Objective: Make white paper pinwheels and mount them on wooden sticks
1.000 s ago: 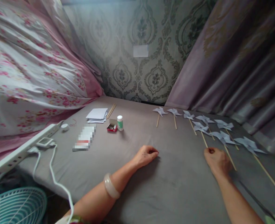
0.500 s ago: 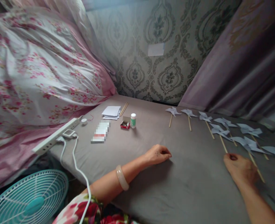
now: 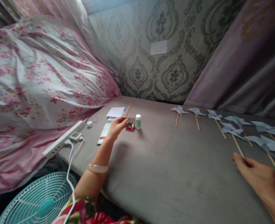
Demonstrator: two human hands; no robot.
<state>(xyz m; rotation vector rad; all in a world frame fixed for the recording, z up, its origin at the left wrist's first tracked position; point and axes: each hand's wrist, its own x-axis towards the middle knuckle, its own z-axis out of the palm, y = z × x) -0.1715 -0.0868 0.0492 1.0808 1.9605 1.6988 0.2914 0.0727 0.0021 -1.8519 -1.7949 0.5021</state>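
Note:
My left hand point(image 3: 117, 127) reaches across the bed or table surface, fingertips pinched together at the edge of a small red box point(image 3: 130, 126) of tiny metallic pieces. Whether anything is in the pinch is too small to see. A stack of white paper point(image 3: 115, 112) lies just behind that hand, and a phone point(image 3: 104, 134) is partly under it. At the right, my right hand point(image 3: 258, 175) has its fingers apart beside the lower end of the stick of a white paper pinwheel point(image 3: 232, 129). Several more pinwheels point(image 3: 265, 143) lie around it.
A white bottle with a green label point(image 3: 138, 122) stands beside the box. Thin wooden sticks point(image 3: 128, 109) lie by the paper. Toward the left are a white cap point(image 3: 89, 124), a power strip point(image 3: 64, 139) with a cable point(image 3: 69, 174), and a turquoise fan point(image 3: 38, 200) below the edge.
My left hand has moved from the middle of the surface to the box, up and left. My right hand has loosened from the pinwheel stick. The view has swung left.

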